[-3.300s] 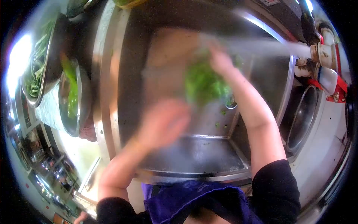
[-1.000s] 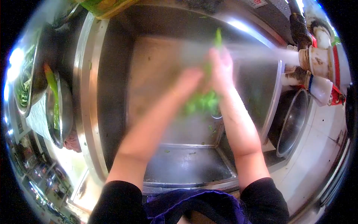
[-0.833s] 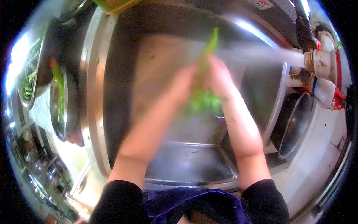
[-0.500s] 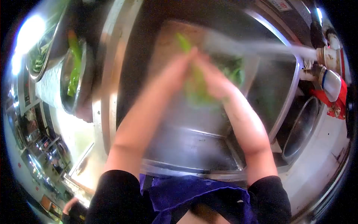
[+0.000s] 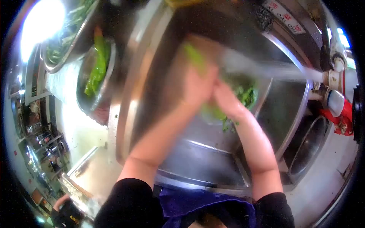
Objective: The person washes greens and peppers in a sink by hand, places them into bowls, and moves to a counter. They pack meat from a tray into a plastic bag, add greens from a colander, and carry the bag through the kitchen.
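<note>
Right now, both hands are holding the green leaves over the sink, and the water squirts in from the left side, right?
Not quite. The head view shows the water stream coming from the tap on the right side, not the left. The left hand and right hand do hold the green leaves over the sink.

left hand (image 5: 197,85): a smear at frame centre; fingers cannot be told apart.
right hand (image 5: 227,102): blurred, pressed against the left hand; grip unclear.
greens (image 5: 245,95): mostly hidden behind both hands; leaves a green blur.
water stream (image 5: 266,70): a pale streak from the right.
bowl (image 5: 70,47): upper left, cut by the frame edge, washed out by glare.
label (image 5: 283,15): top right, lettering too small to read.
</note>
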Demonstrator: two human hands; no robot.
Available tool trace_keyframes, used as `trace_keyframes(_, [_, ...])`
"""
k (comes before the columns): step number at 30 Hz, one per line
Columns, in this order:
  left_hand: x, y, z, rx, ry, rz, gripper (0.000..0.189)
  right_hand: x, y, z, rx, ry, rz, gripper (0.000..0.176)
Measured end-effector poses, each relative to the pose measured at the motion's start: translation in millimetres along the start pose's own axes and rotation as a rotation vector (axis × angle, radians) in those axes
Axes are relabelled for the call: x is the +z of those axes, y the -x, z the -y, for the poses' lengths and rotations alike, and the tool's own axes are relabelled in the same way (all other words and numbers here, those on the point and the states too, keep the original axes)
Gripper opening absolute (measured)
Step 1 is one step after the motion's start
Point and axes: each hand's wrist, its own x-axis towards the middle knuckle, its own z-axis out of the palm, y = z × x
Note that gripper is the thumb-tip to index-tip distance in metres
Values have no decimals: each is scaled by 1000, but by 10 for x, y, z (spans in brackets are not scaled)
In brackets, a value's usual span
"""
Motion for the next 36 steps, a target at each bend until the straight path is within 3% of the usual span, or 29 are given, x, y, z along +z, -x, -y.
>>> trace_keyframes(3, [112,18,-207,30,251,-64,10,188,92,134,-51,-286,-251,33])
trace_keyframes(5, [112,-6,-467,-203,527,-6,13,330,136,303,17,-677,-423,32])
trace_keyframes(8, [11,-28,-817,-219,750,88,17,310,253,444,-67,-624,-285,27])
trace_keyframes(10, [-150,-49,-976,-195,838,154,21,207,270,522,-61,-818,133,22])
trace_keyframes(11, [-352,-64,-1110,-355,1032,143,25,170,284,557,-49,-908,344,20])
trace_keyframes(12, [-494,-116,-1154,-289,1007,94,26,167,367,775,16,-822,391,14])
trace_keyframes(13, [-626,-137,-1191,-224,982,40,28,174,397,836,-42,-618,265,13])
trace_keyframes(15, [-864,-50,-1242,-209,616,202,28,178,419,940,-169,-199,13,12])
trace_keyframes(16, [-932,29,-1241,-213,437,286,29,176,401,1027,-243,-142,-33,12])
trace_keyframes(18, [-974,167,-1263,-123,103,316,28,190,304,1189,-569,232,-131,11])
trace_keyframes(19, [-993,219,-1292,-74,-63,324,28,264,214,1386,-973,635,-218,13])
trace_keyframes(21, [-1105,293,-1491,192,-490,272,25,395,184,1626,-1342,1253,-196,20])
trace_keyframes(24, [-1280,356,-1571,263,-831,289,27,552,207,1718,-1244,1789,51,21])
trace_keyframes(26, [-1380,408,-1638,286,-920,271,25,662,205,1730,-1212,1771,220,14])
trace_keyframes(27, [-1453,432,-1673,210,-1028,318,23,727,194,1752,-1209,1764,299,11])
trace_keyframes(30, [-1633,541,-1773,170,-838,327,20,931,203,1780,-1199,1518,326,11])
trace_keyframes(31, [-1698,575,-1797,256,-726,294,19,1002,164,1793,-1190,1406,323,11])
trace_keyframes(32, [-1756,583,-1769,226,-485,272,18,1100,49,1767,-1225,1121,338,11])
trace_keyframes(34, [-1832,658,-1845,-22,23,168,20,1347,-178,1950,-1413,747,185,14])
trace_keyframes(35, [-1948,616,-1822,200,11,97,20,1407,-335,2101,-1306,518,135,18])
trace_keyframes(36, [-2045,562,-1861,262,-52,-16,20,1467,-492,2253,-1217,267,88,22])
